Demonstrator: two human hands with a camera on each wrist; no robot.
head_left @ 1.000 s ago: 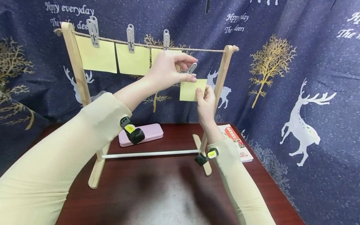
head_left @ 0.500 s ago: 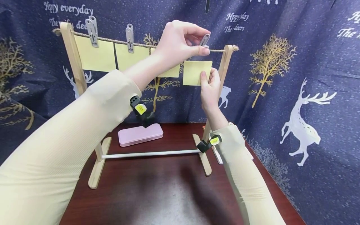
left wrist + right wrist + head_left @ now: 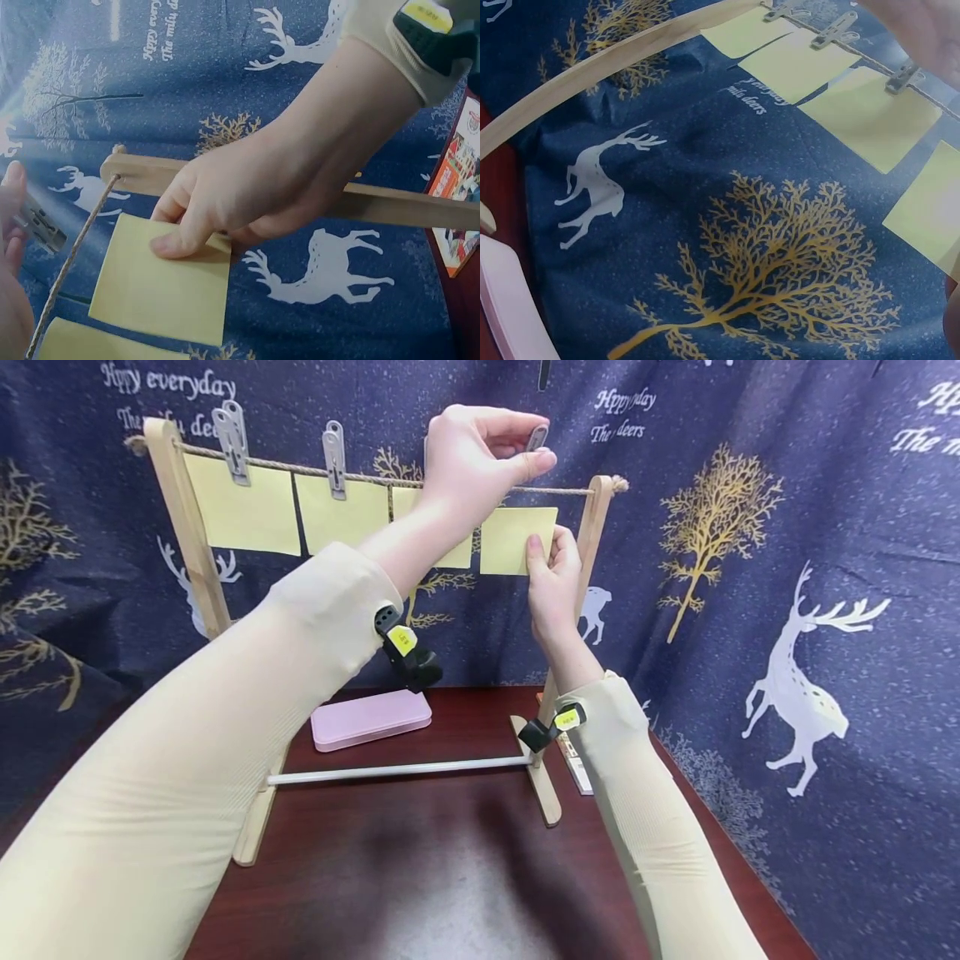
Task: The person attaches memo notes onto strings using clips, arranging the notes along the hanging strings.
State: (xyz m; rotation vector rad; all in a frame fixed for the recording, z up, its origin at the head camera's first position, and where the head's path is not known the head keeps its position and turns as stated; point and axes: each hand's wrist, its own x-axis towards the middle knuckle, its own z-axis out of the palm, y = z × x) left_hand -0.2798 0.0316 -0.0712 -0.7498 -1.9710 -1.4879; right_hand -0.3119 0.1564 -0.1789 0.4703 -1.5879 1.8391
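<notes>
My left hand (image 3: 476, 464) pinches a grey clothespin (image 3: 536, 438) between thumb and fingers, just above the twine line (image 3: 558, 491). In the left wrist view the clothespin (image 3: 41, 225) points toward the line from one side. My right hand (image 3: 553, 577) pinches a yellow sticky note (image 3: 513, 542) by its right edge, thumb in front. The note's top edge lies just below the line near the right post. To its left hang several yellow notes, among them one at the far left (image 3: 243, 514) and one beside it (image 3: 337, 518), each under a grey clothespin. My left hand partly covers the third note (image 3: 457, 556).
A wooden frame with a left post (image 3: 197, 543) and a right post (image 3: 592, 527) carries the line. A white bar (image 3: 397, 770) joins its feet. Behind it lies a pink case (image 3: 371, 720); a printed booklet (image 3: 459, 187) sits by the right foot. Dark patterned cloth hangs behind.
Both hands have risen, bringing the clothespin above the line and the note up to just below it. The left forearm has also shifted right. The view has turned slightly.
</notes>
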